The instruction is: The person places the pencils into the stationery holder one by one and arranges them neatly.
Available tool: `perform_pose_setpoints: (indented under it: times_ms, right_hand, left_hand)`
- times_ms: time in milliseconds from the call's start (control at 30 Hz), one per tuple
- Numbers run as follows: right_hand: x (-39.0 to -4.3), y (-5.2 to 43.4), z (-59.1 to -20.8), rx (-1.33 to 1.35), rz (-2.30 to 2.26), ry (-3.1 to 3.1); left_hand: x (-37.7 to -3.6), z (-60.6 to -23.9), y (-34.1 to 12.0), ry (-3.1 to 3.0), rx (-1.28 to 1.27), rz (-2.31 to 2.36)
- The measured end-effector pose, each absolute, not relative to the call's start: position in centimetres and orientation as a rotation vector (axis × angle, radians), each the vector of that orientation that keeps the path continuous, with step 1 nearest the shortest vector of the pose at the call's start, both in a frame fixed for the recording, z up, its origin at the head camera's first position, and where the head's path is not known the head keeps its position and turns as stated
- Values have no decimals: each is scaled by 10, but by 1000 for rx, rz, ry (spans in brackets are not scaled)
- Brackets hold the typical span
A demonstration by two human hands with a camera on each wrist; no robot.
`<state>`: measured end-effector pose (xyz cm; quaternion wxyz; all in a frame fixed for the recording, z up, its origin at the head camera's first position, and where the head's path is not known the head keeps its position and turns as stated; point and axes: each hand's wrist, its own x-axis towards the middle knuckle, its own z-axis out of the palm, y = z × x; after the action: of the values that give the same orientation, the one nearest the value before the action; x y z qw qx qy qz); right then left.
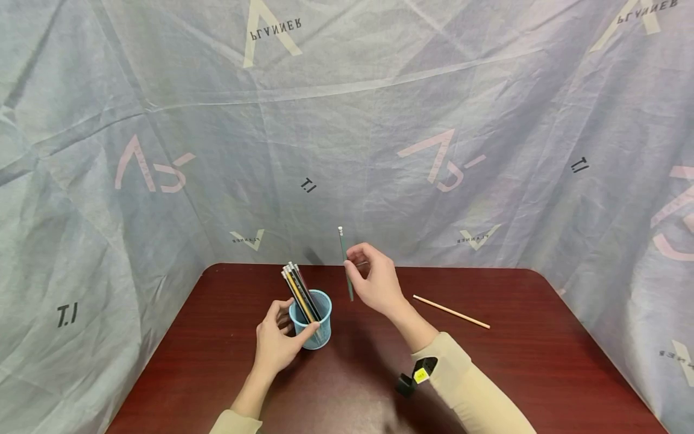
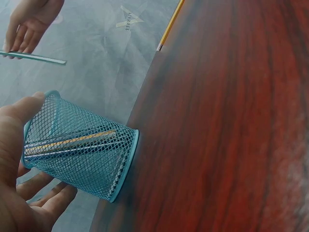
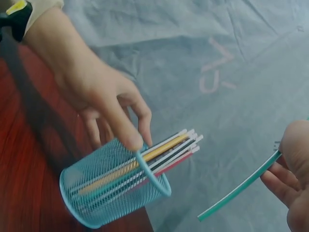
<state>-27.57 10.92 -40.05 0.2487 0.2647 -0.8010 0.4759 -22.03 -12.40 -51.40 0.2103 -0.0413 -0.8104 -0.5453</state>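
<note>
Holding a green pencil (image 1: 344, 265) upright in the air, the right hand (image 1: 376, 283) has it pinched between thumb and fingertips, just off the mesh cup (image 1: 313, 322) at about 2 o'clock. Left hand (image 1: 279, 340) is wrapped around that blue cup, which stands on the table (image 1: 515, 374) full of pencils (image 1: 298, 288). One loose pencil (image 1: 451, 311) lies out at 3 o'clock.

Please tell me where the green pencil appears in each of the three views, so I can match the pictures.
Head: green pencil at centre, upright in the right hand.
Left wrist: green pencil at upper left, nearly level under that hand.
Right wrist: green pencil at lower right, slanted.
Shared landmark: blue mesh cup, held by the left hand.
</note>
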Motion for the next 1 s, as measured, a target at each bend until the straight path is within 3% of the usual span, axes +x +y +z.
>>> perform_pose_setpoints:
  times_ms: [567, 1000]
  right_hand:
    - [-282, 79, -410, 815, 1412, -2222]
    - [-289, 67, -433, 841, 1253, -2379]
  left_hand:
    - [-220, -513, -124, -2260, -103, -1527]
    - [-220, -513, -124, -2265, -124, -1523]
